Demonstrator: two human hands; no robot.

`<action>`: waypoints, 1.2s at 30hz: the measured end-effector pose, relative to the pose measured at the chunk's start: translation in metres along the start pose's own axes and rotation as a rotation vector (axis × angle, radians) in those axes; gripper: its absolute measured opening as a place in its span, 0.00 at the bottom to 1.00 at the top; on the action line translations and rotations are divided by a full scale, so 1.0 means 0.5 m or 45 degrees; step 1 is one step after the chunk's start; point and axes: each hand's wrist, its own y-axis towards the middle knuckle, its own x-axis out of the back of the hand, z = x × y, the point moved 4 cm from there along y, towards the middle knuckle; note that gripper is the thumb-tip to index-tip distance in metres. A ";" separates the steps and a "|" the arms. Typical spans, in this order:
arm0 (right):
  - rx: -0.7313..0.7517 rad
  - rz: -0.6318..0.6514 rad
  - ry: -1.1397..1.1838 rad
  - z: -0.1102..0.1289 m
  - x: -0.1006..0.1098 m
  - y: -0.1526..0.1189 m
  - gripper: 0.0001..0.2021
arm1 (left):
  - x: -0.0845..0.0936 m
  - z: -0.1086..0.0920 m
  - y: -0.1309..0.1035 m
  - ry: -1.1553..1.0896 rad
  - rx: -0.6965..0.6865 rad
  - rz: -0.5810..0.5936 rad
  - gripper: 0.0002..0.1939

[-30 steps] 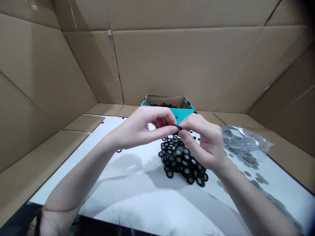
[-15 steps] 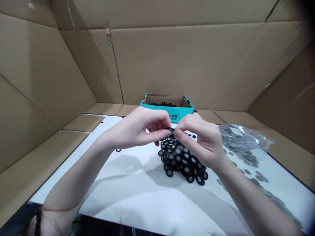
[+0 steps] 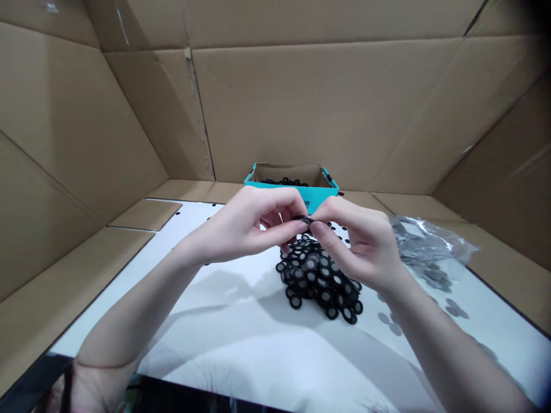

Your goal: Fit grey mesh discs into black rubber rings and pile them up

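Note:
My left hand [image 3: 262, 223] and my right hand [image 3: 359, 241] meet above the table, thumbs and forefingers pinched on a small black ring [image 3: 303, 219] between them. Whether a grey disc sits inside that ring is hidden by the fingertips. Just below both hands lies a heap of black rings [image 3: 321, 281], many with grey discs in their centres. Beyond the hands stands a turquoise cardboard box [image 3: 321, 198] holding more black rings.
A clear plastic bag [image 3: 434, 241] of grey discs lies at the right. Loose grey discs [image 3: 456, 308] are scattered on the white tabletop [image 3: 215, 338] near my right forearm. Tall cardboard walls [image 3: 301, 109] enclose the back and sides. Small black pieces dot the far left.
Both hands have shifted slightly to the right and a little up, still pinching the black ring. The heap and the box have stayed in place.

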 end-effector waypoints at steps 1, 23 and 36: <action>0.001 -0.032 -0.009 0.002 -0.002 -0.001 0.08 | 0.001 -0.001 0.000 0.017 0.002 0.019 0.03; 0.058 0.026 -0.121 0.006 -0.009 -0.002 0.11 | 0.003 0.000 0.000 0.019 0.069 0.050 0.03; 0.040 0.147 -0.235 -0.005 -0.011 -0.005 0.10 | 0.006 0.010 0.001 0.102 0.143 0.031 0.02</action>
